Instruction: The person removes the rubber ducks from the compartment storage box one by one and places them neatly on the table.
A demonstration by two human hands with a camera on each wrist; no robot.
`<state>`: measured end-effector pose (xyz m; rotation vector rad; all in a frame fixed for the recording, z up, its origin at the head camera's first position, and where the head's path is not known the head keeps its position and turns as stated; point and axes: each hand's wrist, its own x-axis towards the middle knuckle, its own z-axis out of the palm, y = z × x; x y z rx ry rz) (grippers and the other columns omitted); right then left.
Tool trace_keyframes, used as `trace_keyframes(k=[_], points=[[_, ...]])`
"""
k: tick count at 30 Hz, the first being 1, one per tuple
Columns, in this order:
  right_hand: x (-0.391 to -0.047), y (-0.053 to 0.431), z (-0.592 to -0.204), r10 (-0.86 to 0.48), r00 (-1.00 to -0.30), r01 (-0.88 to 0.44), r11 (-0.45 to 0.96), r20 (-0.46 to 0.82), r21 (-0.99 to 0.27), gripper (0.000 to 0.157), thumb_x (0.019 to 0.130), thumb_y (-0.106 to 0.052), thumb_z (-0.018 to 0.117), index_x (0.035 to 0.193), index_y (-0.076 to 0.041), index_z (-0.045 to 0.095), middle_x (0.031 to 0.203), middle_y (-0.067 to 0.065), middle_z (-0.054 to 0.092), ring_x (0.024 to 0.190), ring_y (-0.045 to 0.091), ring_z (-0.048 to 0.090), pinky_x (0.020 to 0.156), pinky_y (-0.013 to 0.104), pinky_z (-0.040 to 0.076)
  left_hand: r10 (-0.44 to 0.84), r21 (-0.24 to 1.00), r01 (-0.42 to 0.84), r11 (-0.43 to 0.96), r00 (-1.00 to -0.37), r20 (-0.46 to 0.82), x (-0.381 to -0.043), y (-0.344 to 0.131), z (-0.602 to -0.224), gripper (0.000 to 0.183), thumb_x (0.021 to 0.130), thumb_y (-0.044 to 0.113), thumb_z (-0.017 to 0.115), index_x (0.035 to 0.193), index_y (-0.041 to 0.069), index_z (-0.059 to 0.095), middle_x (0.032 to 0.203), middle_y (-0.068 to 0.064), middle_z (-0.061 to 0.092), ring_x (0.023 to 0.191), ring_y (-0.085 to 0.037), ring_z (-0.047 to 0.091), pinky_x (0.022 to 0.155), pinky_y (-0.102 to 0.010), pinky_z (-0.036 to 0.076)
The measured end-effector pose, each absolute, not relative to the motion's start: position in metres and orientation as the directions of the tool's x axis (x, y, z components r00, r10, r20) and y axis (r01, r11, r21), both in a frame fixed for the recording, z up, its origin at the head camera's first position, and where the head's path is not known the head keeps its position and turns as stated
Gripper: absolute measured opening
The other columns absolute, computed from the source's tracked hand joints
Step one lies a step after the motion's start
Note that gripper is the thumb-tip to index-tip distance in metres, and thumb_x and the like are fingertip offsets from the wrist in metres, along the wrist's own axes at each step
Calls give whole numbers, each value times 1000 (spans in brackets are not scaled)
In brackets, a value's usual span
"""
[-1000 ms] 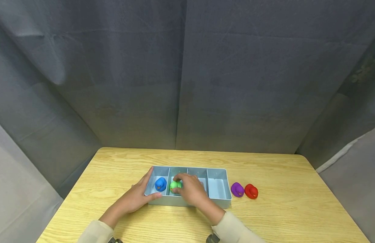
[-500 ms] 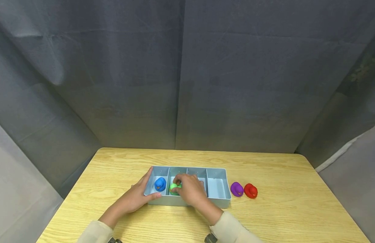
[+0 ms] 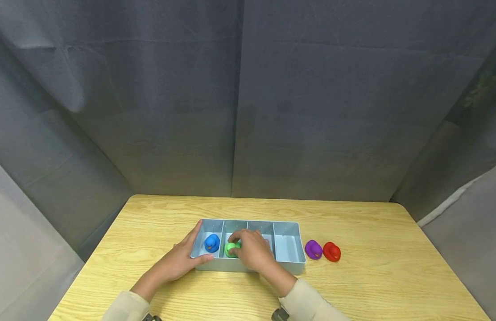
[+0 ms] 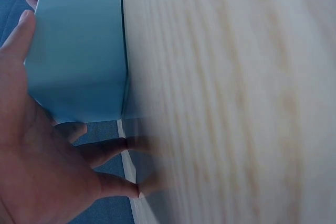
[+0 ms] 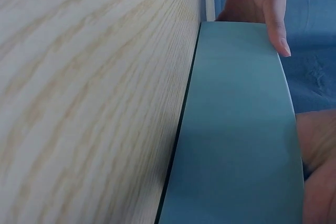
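A grey-blue divided box (image 3: pixel 228 265) lies lengthwise on the table. My right hand (image 3: pixel 254 252) reaches into its second compartment from the left, thumb and finger pinching a green rubber duck (image 3: pixel 232 248). In the leftmost compartment sits a blue rubber duck (image 3: pixel 212 243). My left hand (image 3: pixel 179 261) braces the box's left end, the thumb on the front rim and the other fingers spread along the end. The left wrist view shows this hand (image 4: pixel 47 156) with its fingers fairly straight, two tips touching the table. In the right wrist view, the front wall of the box hides the ducks.
A purple rubber duck (image 3: pixel 314 250) and a red rubber duck (image 3: pixel 332 252) stand side by side just right of the box. The wooden table (image 3: pixel 376 276) is enclosed by grey curtains (image 3: pixel 312 133) at the back and sides.
The green duck has shifted slightly lower within the second compartment, with my right hand still around it. My left hand and the box have stayed in place.
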<state>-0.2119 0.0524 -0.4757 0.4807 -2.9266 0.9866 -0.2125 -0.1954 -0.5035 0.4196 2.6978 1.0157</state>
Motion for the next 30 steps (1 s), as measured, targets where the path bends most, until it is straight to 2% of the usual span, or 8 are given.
trace_keyframes(k=[6, 14, 20, 30], points=[[-211, 53, -475, -291, -951, -294, 732, 108, -615, 21, 88, -13, 81, 109, -13, 79, 115, 5, 76, 114, 35, 64, 109, 67, 38, 345, 668, 188, 720, -932, -110, -212, -196, -504, 106, 94, 62, 65, 166, 33, -8, 173, -6, 6, 153, -46, 25, 115, -79, 6], [-212, 59, -474, -340, -932, -334, 672, 126, -661, 21, 92, -8, 76, 113, -9, 78, 119, 9, 74, 114, 36, 65, 91, 55, 51, 353, 662, 199, 722, -930, -105, -212, -196, -504, 106, 95, 62, 64, 166, 33, -9, 173, -7, 6, 152, -47, 25, 114, -80, 7], [-215, 65, -475, -358, -926, -330, 606, 123, -724, 21, 94, -5, 74, 114, -8, 77, 121, 10, 72, 117, 33, 64, 95, 51, 52, 347, 667, 193, 720, -932, -105, -212, -196, -503, 106, 95, 62, 65, 167, 31, -7, 173, -8, 7, 153, -47, 24, 114, -80, 6], [-218, 69, -475, -352, -926, -338, 608, 138, -718, 23, 96, -6, 71, 119, -10, 75, 120, 7, 71, 119, 33, 63, 97, 52, 51, 348, 667, 195, 719, -932, -102, -212, -195, -501, 105, 95, 60, 65, 167, 30, -7, 173, -11, 8, 153, -48, 22, 113, -80, 5]])
